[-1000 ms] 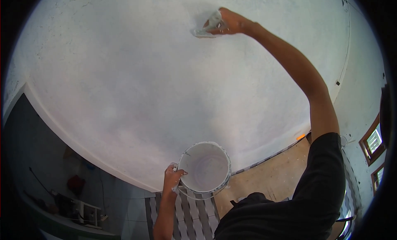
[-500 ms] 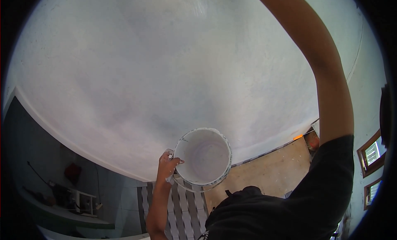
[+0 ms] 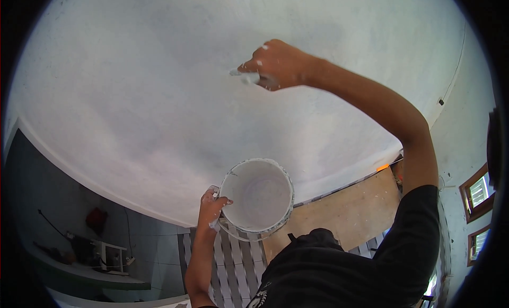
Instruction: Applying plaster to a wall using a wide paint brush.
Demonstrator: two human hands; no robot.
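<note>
My left hand [image 3: 211, 208] grips the left rim of a white bucket [image 3: 260, 199], with the thumb over the edge. The bucket's mouth faces up and shows a pale inside; white smears cover its rim, and a thin wire handle hangs along its near side. White paint marks my fingers and wrist. Higher up, in front of the pale wall [image 3: 159, 90], my right hand [image 3: 278, 65] is closed around what looks like a paintbrush [image 3: 250, 78]. Only its blurred whitish end shows past the fingers. Paint spots dot this hand too.
Below the bucket lie a tan board [image 3: 339, 210] and a grey-and-white striped floor covering [image 3: 233, 271]. A dark opening at lower left holds a small white frame [image 3: 110, 257] and a red object [image 3: 96, 220]. Wood-framed windows [image 3: 477, 194] are at the right.
My right hand has come down into view from beyond the top edge, its elbow now bent leftward. The bucket in my left hand has shifted slightly up and left.
</note>
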